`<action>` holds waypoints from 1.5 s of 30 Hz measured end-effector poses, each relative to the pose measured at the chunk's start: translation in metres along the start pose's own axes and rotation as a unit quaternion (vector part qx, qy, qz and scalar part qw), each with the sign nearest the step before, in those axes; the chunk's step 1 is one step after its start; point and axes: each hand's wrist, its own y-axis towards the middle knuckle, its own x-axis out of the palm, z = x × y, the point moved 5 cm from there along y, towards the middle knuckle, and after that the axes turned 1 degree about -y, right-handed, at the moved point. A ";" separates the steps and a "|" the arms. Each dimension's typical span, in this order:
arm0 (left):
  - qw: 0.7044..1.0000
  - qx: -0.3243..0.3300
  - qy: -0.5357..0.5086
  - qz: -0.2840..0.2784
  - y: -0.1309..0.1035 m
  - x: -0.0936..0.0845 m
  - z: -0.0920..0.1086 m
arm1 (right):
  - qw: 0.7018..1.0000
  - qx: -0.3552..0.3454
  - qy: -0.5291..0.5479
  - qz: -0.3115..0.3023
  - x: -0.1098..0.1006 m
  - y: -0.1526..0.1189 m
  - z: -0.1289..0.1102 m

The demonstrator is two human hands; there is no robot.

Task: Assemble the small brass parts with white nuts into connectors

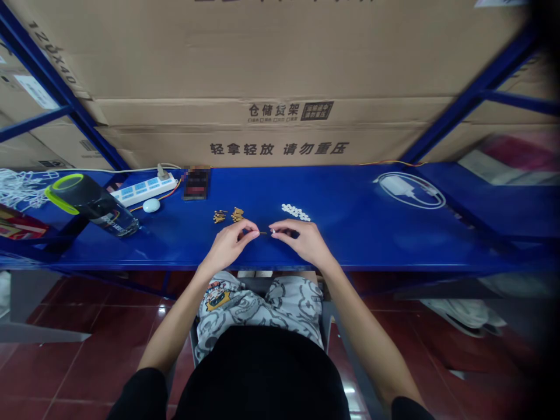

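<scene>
My left hand (234,244) is closed in a pinch on a thin brass-coloured screw (263,233), whose shaft points right toward the other hand. My right hand (301,238) pinches a small white piece (273,231), mostly covered by the fingertips. A narrow gap separates the screw from the white piece. Just beyond my left hand lie two small piles of brass-coloured screws, the left pile (219,216) and the right pile (237,214). Several small white round pieces (296,212) lie grouped past my right hand.
On the blue table (359,233) a dark bottle (102,204) with a green rim stands at left. Behind it are a power strip (146,189), a white round object (151,205) and a phone-like dark object (196,183). A white charger with cable (400,186) lies right. Cardboard boxes (280,64) rise behind.
</scene>
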 end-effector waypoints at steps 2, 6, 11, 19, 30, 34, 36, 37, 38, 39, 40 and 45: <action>1.000 -0.014 -0.027 0.005 0.001 0.001 -0.002 | 0.999 0.018 0.019 0.021 -0.001 -0.001 0.001; 1.000 -0.016 -0.023 -0.003 0.002 0.003 -0.002 | 0.999 0.022 0.022 0.036 0.001 -0.003 -0.003; 0.999 0.002 0.051 -0.013 0.001 0.005 0.002 | 1.000 0.000 0.007 0.002 0.006 -0.003 -0.005; 0.998 -0.002 0.056 -0.025 0.000 0.008 0.001 | 1.000 -0.025 -0.012 -0.009 0.008 -0.002 -0.005; 1.000 0.006 0.005 -0.022 0.000 0.005 0.003 | 0.996 -0.079 -0.039 -0.008 0.011 -0.004 -0.009; 0.994 0.005 -0.104 -0.038 -0.001 0.006 0.004 | 0.989 -0.138 -0.008 0.051 0.008 -0.007 -0.014; 0.990 0.008 -0.138 -0.041 -0.001 0.006 0.005 | 0.986 -0.150 0.008 0.073 0.007 -0.007 -0.017; 0.988 0.009 -0.146 -0.041 -0.001 0.006 0.005 | 0.986 -0.151 0.013 0.076 0.006 -0.007 -0.018; 0.988 0.010 -0.151 -0.041 -0.001 0.006 0.006 | 0.986 -0.150 0.015 0.077 0.006 -0.007 -0.018; 0.987 0.010 -0.152 -0.044 -0.002 0.006 0.006 | 0.986 -0.148 0.017 0.076 0.006 -0.006 -0.019; 0.987 0.010 -0.151 -0.048 -0.002 0.006 0.007 | 0.986 -0.147 0.019 0.074 0.006 -0.006 -0.019; 0.990 0.012 -0.125 -0.062 -0.002 0.005 0.008 | 0.986 -0.148 0.033 0.072 0.006 -0.007 -0.019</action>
